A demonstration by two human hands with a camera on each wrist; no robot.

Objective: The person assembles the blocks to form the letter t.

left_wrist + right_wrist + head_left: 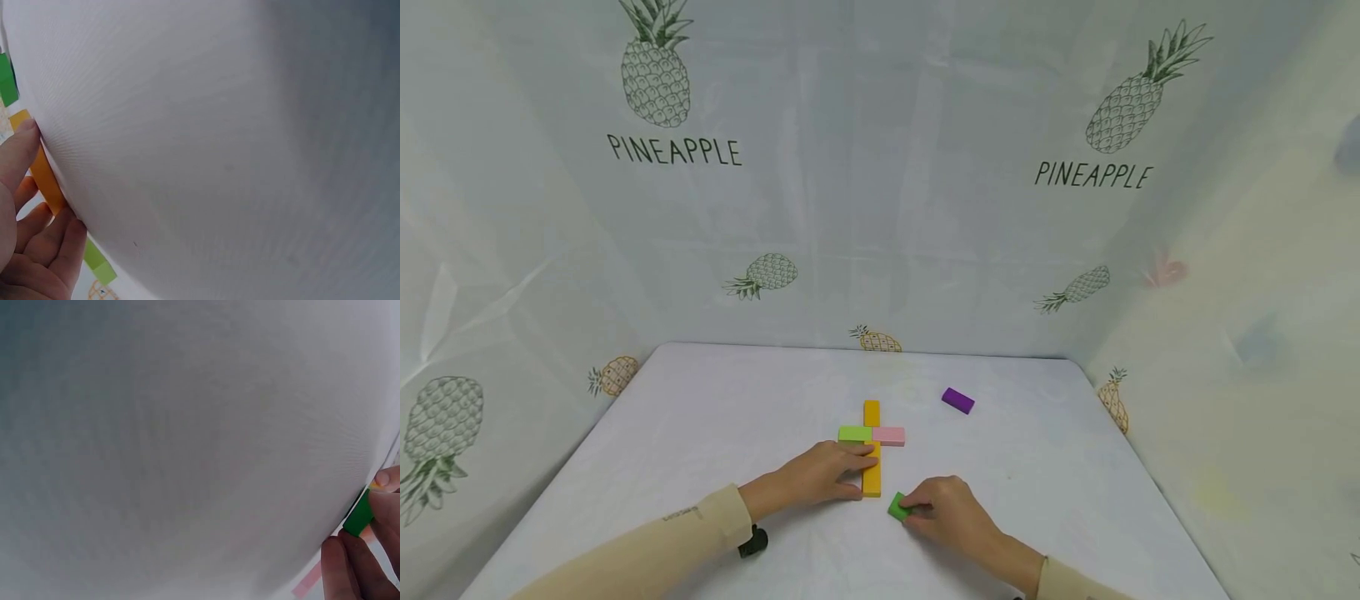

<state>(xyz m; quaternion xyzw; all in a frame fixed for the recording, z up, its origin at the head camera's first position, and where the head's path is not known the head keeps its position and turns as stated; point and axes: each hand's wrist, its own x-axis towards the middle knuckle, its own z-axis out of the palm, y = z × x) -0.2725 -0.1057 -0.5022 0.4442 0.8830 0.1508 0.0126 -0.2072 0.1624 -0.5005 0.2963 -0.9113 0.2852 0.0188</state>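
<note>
My left hand (820, 473) grips the near yellow block (872, 482), thumb by its near end and fingers across its upper part. In the left wrist view, thumb and fingertips lie along this yellow block (45, 178). A light green block (854, 433) and a pink block (889, 435) lie end to end across its far end. Beyond them another yellow block (872, 412) points away, so the blocks form a cross. My right hand (951, 512) pinches a green block (897, 507) between thumb and fingers, just right of the cross's near end.
A purple block (958, 401) lies apart at the back right of the white table (737, 392). Behind the table hangs a pale curtain (880, 208) with pineapple prints. A small black object (753, 542) shows beneath the left cuff.
</note>
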